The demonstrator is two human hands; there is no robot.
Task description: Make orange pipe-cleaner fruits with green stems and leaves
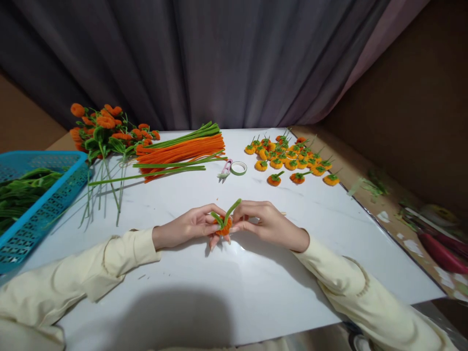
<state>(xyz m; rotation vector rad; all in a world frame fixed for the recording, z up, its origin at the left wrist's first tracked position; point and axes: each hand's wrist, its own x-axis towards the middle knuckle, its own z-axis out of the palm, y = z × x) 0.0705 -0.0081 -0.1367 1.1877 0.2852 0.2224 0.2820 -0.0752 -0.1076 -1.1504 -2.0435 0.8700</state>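
Note:
Over the middle of the white table, an orange pipe-cleaner pumpkin with green pipe-cleaner ends sticking up is held between both hands. My left hand is closed on its left side, thumb on top and other fingers beneath. From the right, the fingertips of my right hand pinch at its edge near the longer green end. Beyond the hands lie small scissors with pinkish handles and a roll of green tape. Whether the fingers touch the green strand itself is hard to see.
Orange pipe cleaners and green pipe cleaners lie bundled at the back. Orange flowers on stems are heaped back left, beside a blue basket of green pieces. Several small finished pumpkins sit back right. Scraps litter the right side.

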